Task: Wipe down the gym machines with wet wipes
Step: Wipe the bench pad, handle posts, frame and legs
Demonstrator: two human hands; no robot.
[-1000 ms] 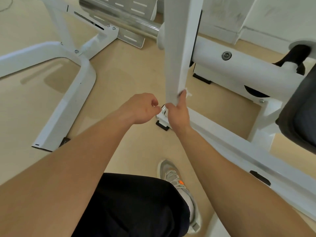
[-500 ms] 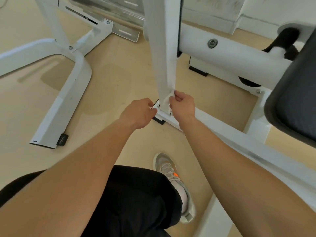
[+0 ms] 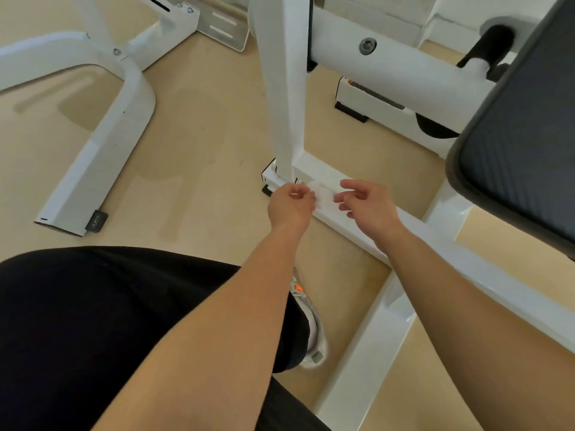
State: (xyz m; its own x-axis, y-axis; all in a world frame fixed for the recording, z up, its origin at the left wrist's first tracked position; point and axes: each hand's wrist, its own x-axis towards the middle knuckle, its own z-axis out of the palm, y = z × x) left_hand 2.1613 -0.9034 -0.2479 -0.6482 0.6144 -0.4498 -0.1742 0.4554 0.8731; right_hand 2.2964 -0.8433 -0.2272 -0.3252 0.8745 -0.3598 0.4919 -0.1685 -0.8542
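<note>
Two sets of fingers meet over the wet wipe (image 3: 322, 194). L fingers (image 3: 300, 191) are curled and pinch one edge of it. R fingers (image 3: 342, 199) are loosely bent and spread, gripping nothing, w/ tips just beside the wipe's other edge. Can't tell if they touch it, since the wipe is blurred. The wipe is a small white crumple held between the left hand (image 3: 291, 209) and right hand (image 3: 370, 208), right above the white base rail (image 3: 435, 244) of the machine, near the foot of its upright post (image 3: 284, 88).

A dark seat pad (image 3: 522, 119) sits to the R, above the rail. The tan floor (image 3: 202, 135) lies under everything. A 2nd white frame (image 3: 102, 150) curves across the floor well apart on the L. Below the forearms are a grey shoe (image 3: 315, 334) w/ an orange accent and black shorts (image 3: 109, 321).
</note>
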